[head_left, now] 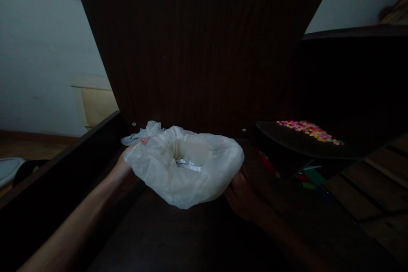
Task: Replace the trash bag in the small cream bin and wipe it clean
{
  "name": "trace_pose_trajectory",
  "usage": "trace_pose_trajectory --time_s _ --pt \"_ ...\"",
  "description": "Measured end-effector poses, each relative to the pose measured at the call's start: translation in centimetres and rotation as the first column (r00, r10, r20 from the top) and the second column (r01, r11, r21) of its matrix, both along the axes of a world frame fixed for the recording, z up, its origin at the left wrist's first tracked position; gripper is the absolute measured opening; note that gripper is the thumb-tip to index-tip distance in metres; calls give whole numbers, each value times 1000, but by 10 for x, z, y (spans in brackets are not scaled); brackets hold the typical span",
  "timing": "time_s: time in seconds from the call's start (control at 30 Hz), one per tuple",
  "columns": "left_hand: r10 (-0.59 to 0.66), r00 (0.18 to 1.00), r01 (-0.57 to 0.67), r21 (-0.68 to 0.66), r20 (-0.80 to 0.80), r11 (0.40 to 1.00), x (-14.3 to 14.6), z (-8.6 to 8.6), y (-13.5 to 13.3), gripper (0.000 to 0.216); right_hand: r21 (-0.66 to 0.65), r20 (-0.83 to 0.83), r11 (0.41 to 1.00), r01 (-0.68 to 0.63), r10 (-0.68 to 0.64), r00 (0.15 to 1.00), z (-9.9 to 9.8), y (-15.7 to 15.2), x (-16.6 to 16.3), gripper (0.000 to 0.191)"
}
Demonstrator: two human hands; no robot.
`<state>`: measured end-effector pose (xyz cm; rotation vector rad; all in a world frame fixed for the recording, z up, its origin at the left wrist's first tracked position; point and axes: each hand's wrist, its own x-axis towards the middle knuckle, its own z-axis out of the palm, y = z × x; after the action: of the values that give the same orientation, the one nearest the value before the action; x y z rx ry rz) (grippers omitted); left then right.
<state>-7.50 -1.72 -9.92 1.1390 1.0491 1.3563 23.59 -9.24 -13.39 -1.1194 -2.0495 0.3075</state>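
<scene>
A white translucent plastic bag (197, 189) is spread wide above the dark wooden surface, its rim bulging outward around a hollow middle. Down in the hollow lies something silvery and crinkled, like foil (188, 165). My left hand (131, 157) grips the bag at its left side, with a fingertip showing over the rim. My right hand (239, 189) holds the opposite side from below, most of its fingers hidden by the plastic and shadow. Behind my left hand, a bunched end of thin plastic (148, 131) sticks out. Whether a container sits inside the bag, I cannot tell.
A tall dark wooden panel (197, 51) rises behind the bag. A low dark side board (60, 161) runs along the left. To the right, a rounded dark shelf (280, 138) bears a string of pink and yellow pieces (309, 130). Green items (314, 176) lie beneath it.
</scene>
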Motion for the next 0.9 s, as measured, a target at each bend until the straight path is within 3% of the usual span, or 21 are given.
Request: trace_pose_trajectory --time_s 0.13,0.27,0.57,0.7,0.9 --pt "17 996 -10 -82 89 997 0 19 -8 33 27 16 1000 7 -8 1000 -4 2 2 52" --pt "26 988 -3 -146 155 989 1 28 -20 21 38 44 999 39 -41 998 -8 0 6 58" --pt "-46 976 74 -126 213 989 3 47 -41 63 160 92 987 -6 -9 996 1 -1 10 52" --pt "-103 977 122 -94 189 988 5 60 -46 50 151 89 988 -16 3 996 4 -1 12 52" --pt "-141 980 136 44 141 990 11 86 -37 32 69 -68 989 131 -126 990 2 7 15 65"
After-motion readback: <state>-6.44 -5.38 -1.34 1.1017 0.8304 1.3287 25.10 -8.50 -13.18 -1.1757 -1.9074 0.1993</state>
